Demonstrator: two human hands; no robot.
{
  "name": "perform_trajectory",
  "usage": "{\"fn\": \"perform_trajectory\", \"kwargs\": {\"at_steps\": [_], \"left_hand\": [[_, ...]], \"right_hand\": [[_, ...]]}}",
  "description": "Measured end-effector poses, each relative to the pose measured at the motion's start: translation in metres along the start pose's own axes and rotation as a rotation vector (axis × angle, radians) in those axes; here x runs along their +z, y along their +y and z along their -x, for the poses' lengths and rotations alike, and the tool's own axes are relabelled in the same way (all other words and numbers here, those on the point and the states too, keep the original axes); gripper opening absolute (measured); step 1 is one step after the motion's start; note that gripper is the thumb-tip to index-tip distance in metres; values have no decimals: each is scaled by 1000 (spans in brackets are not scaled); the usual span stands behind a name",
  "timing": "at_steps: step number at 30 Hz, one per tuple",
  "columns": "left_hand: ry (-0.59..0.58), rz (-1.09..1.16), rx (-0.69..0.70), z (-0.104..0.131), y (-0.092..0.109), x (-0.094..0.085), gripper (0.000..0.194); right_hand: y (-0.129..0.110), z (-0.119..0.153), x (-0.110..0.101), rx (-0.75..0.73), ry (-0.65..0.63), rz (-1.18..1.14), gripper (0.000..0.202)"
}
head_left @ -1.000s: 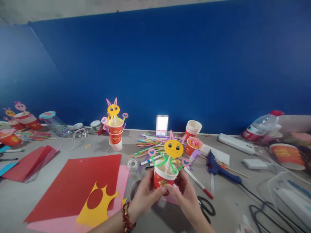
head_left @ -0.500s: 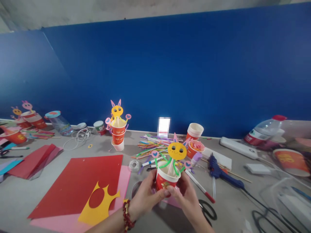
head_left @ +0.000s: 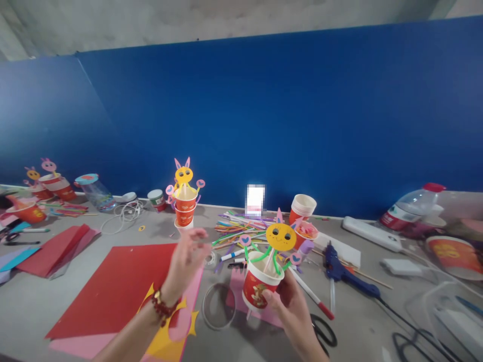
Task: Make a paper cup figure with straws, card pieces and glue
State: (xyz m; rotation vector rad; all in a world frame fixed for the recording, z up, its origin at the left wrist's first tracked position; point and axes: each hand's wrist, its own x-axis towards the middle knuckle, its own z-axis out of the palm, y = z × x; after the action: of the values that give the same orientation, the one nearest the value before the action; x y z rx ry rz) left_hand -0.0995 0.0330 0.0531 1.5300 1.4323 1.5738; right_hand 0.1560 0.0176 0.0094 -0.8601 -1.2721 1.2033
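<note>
My right hand [head_left: 290, 301] is wrapped round a red and white paper cup [head_left: 260, 286] at the lower centre. A yellow paper face [head_left: 280, 236] with pink ears rises from the cup on a stick, with green pipe-cleaner arms ending in pink discs. My left hand [head_left: 186, 259], a red bead bracelet at its wrist, is raised over the edge of the red paper [head_left: 109, 286], fingers apart and holding nothing. Just beyond it stands a stack of decorated cups [head_left: 185, 216] topped by a similar yellow figure.
Pipe cleaners [head_left: 237, 226] lie behind the held cup. A blue glue gun [head_left: 347, 274], black scissors [head_left: 322, 332] and a plastic bottle [head_left: 411, 207] are at the right. Yellow cut paper [head_left: 164, 342] and a round clear lid [head_left: 219, 305] lie in front. Red sheets [head_left: 56, 251] are at the left.
My left hand has let go of the cup and moved up and left toward the stacked cups. My right hand still holds the cup, now slightly tilted.
</note>
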Motion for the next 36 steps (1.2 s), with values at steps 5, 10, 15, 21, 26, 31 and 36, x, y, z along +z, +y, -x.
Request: {"fn": "perform_trajectory", "kwargs": {"at_steps": [5, 10, 15, 21, 26, 31, 36], "left_hand": [[458, -111, 199, -41, -31, -51, 63], [459, -227, 200, -53, -54, -70, 84], [442, -241, 199, -55, -67, -70, 87], [420, -208, 148, -51, -68, -73, 82], [383, -258, 150, -53, -77, -79, 79], [298, -327, 139, -65, -91, -79, 89], [221, -377, 119, -77, -100, -79, 94]], "right_hand": [[-1, -1, 1, -10, -22, 0, 36], [0, -3, 1, -21, -22, -10, 40], [2, -5, -1, -39, -40, -22, 34], [3, -6, -1, -65, -40, -30, 34], [2, -6, -1, -64, -39, -19, 33], [6, -6, -2, -63, -51, -28, 36], [14, -6, -4, -63, -24, -14, 44]]}}
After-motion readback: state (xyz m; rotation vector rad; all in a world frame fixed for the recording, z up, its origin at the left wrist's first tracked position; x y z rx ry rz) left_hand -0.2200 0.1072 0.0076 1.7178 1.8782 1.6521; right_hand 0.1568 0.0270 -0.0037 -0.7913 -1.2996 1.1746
